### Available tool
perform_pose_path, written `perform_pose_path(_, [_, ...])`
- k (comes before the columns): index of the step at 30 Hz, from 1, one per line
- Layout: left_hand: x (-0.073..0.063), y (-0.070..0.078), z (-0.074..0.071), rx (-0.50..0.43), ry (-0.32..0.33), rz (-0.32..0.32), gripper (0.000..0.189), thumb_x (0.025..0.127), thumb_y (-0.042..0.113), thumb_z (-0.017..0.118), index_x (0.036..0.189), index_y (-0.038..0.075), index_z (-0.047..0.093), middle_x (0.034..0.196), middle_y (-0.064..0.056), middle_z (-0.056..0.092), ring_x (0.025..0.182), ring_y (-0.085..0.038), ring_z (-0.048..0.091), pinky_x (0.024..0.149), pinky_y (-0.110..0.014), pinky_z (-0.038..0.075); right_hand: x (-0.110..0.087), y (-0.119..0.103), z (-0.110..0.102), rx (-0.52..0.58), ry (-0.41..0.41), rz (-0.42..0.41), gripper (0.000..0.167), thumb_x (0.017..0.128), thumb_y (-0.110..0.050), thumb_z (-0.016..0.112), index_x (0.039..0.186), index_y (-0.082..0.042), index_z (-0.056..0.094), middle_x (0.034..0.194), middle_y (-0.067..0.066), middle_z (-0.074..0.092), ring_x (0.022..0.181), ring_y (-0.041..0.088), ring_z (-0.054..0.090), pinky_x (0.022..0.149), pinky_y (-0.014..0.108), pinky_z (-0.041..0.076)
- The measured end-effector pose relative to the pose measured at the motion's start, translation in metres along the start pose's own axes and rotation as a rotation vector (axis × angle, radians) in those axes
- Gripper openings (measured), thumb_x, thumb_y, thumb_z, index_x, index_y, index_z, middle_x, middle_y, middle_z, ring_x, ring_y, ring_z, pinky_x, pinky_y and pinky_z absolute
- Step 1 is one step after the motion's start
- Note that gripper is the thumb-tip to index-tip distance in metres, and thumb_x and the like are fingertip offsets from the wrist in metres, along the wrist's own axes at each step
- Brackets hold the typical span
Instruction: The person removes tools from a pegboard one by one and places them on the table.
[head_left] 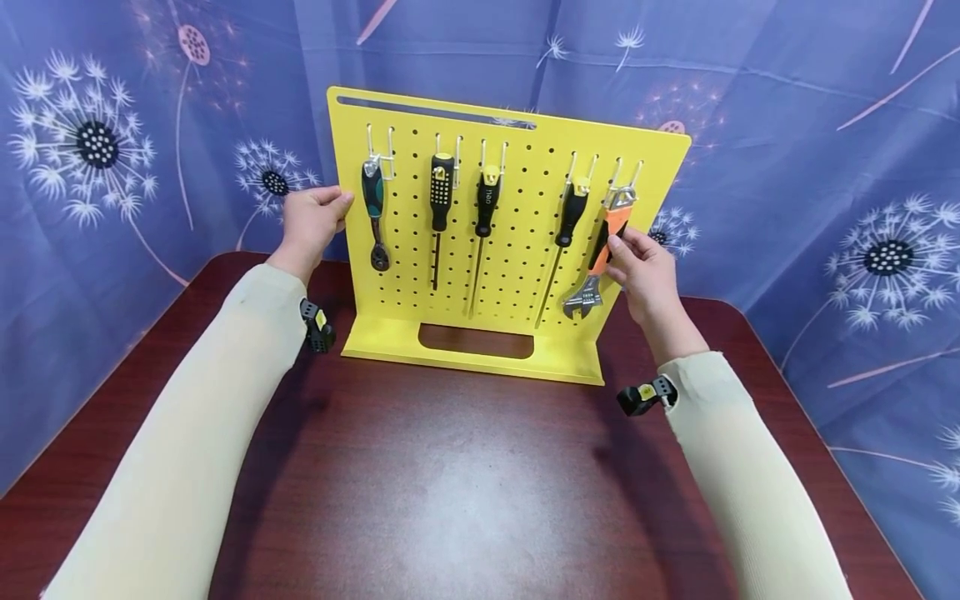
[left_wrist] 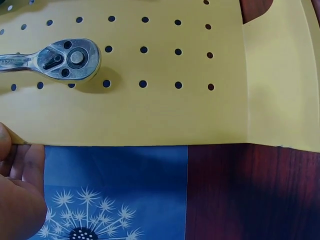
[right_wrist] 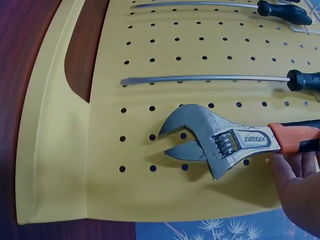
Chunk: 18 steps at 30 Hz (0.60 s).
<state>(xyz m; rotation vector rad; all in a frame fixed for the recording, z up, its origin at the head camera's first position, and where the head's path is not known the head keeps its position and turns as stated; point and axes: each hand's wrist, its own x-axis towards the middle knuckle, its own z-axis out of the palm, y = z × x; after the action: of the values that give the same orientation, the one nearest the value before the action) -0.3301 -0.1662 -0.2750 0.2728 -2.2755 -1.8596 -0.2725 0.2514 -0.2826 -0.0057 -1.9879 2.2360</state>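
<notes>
A yellow pegboard [head_left: 517, 258] stands upright on the table, tools hanging from its white hooks. My left hand [head_left: 311, 223] pinches the board's left edge, beside a hanging ratchet [head_left: 374, 200] with a green and black handle. At the right side, an adjustable wrench [head_left: 609, 237] with an orange and black handle has its upper end at a hook. My right hand [head_left: 645, 271] holds that handle, thumb in front. In the right wrist view the wrench head [right_wrist: 210, 140] lies close over the board, its jaws apart.
Three black-handled screwdrivers hang between the ratchet and the wrench: one with a dotted handle [head_left: 441, 196], a middle one [head_left: 487, 200], and another [head_left: 573, 212] near the wrench. The dark red wooden table [head_left: 450, 475] extends in front. A blue dandelion-print curtain [head_left: 480, 42] hangs behind.
</notes>
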Motion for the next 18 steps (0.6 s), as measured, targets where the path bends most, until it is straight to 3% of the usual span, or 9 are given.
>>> perform_pose_path(3, [0.000,0.000,-0.001,0.000,0.008,0.001,0.040,0.102,0.023,0.062,0.139,0.008,0.063,0.135,-0.009,0.064,0.106,-0.007,0.063,0.112,-0.035,0.051,-0.002,0.001,0.004,0.002,0.016,0.002,0.011,0.104,-0.017,0.059,0.110,-0.022,0.065,0.101,-0.008,0.060,0.097,0.003,0.061,0.076,0.014,0.057])
perform_pose_path(7, [-0.002,-0.001,-0.002,0.004,0.016,0.007,0.039,0.102,0.022,0.063,0.138,0.007,0.063,0.126,-0.006,0.065,0.102,-0.006,0.061,0.111,-0.035,0.052,-0.006,0.001,0.007,-0.016,0.025,-0.006,0.012,0.105,-0.017,0.056,0.113,-0.020,0.065,0.104,-0.008,0.060,0.102,0.003,0.061,0.079,0.014,0.058])
perform_pose_path(18, [-0.003,0.003,0.001,0.020,0.025,-0.004,0.039,0.102,0.024,0.063,0.138,0.009,0.064,0.130,-0.008,0.066,0.102,-0.006,0.060,0.109,-0.033,0.053,-0.021,-0.005,0.005,-0.021,0.051,-0.015,0.018,0.105,-0.016,0.056,0.097,-0.024,0.070,0.102,-0.009,0.062,0.096,0.000,0.064,0.077,0.013,0.059])
